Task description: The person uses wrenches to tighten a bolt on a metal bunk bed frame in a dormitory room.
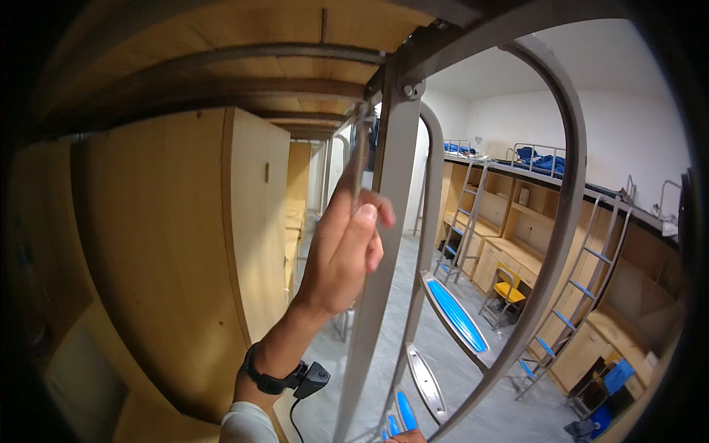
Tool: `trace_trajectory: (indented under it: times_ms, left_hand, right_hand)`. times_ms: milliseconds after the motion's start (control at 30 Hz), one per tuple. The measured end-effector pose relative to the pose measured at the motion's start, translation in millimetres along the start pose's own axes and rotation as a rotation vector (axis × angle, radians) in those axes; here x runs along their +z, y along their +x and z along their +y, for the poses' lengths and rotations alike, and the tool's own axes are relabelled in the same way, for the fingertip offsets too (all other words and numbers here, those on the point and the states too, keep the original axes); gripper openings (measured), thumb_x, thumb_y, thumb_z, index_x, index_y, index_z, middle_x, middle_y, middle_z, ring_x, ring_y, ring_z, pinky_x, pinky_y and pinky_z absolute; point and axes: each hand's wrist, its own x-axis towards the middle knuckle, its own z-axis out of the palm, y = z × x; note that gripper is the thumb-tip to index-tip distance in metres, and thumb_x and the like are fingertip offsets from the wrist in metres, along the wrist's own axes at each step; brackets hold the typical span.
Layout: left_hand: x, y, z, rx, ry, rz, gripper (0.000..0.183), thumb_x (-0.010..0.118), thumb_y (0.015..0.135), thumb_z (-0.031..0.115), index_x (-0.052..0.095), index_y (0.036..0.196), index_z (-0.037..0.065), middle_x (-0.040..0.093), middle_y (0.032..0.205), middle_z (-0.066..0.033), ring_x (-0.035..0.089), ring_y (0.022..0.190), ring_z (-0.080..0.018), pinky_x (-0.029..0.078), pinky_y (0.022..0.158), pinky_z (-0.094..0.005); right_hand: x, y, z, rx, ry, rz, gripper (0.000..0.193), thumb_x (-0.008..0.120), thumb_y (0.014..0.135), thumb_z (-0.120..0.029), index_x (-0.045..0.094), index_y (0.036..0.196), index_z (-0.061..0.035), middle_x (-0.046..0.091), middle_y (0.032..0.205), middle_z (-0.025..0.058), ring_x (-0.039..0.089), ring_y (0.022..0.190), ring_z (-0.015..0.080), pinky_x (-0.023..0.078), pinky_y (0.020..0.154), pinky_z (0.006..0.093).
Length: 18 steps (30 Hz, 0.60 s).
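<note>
My left hand (pixel 343 251) is raised in the middle, with thumb and fingers closed on a slim, blurred metal tool (pixel 360 159) that looks like a wrench. It points up, its top end near the grey bed post (pixel 395 162), just under the bunk frame. Whether it touches the frame I cannot tell. A bolt (pixel 408 90) shows at the top of this post. Only a small part of my right hand (pixel 408 437) comes in at the bottom edge, by the lower ladder steps; its fingers are mostly cut off.
Beside the post is a metal ladder with a blue-topped step (pixel 456 314) and a bare metal step (pixel 426 380). A wooden wardrobe (pixel 162 244) fills the left side, under the bunk boards (pixel 273 26). Across the room stand bunks with desks, ladders and a yellow chair (pixel 508 288).
</note>
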Motion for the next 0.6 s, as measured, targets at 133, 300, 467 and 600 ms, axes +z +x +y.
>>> trace_trajectory:
  times_ms: [133,300,467,600]
  left_hand:
    - [0.1,42.0,17.5,0.270,0.349,-0.112,0.061,0.028,0.093,0.004,0.006,0.148,0.021,0.056,0.101,-0.0083,0.038,0.050,-0.0043,0.035,0.043,-0.0179]
    - [11.3,74.3,14.5,0.409,0.484,-0.115,0.071,0.029,0.091,-0.006,0.003,0.147,0.028,0.059,0.105,-0.0085,0.039,0.050,-0.0026,0.038,0.047,-0.0159]
    - [16.0,86.4,6.6,0.391,0.478,-0.116,0.068,0.030,0.092,-0.003,0.005,0.148,0.025,0.060,0.105,-0.0095,0.037,0.047,-0.0001,0.037,0.044,-0.0148]
    - [20.3,87.1,7.0,0.419,0.443,-0.109,0.065,0.030,0.093,-0.002,0.005,0.148,0.022,0.062,0.103,-0.0103,0.036,0.044,0.0002,0.035,0.042,-0.0144]
  right_hand:
    - [10.3,29.6,-15.2,-0.043,0.065,-0.021,0.013,0.058,0.076,-0.010,0.061,0.064,-0.0044,0.049,0.054,0.0077,0.046,0.051,0.0135,0.036,0.048,0.0348]
    - [20.3,61.5,-27.3,-0.125,0.192,-0.067,0.013,0.058,0.074,-0.010,0.058,0.063,-0.0040,0.050,0.054,0.0095,0.047,0.051,0.0140,0.037,0.048,0.0348]
    - [16.2,82.5,-51.1,-0.285,0.140,0.142,0.011,0.056,0.071,-0.006,0.054,0.061,-0.0027,0.046,0.053,0.0126,0.045,0.049,0.0154,0.036,0.047,0.0346]
    - [5.1,88.4,-64.3,-0.251,0.169,0.115,0.015,0.056,0.071,-0.005,0.051,0.058,-0.0022,0.040,0.050,0.0118,0.038,0.046,0.0147,0.033,0.044,0.0335]
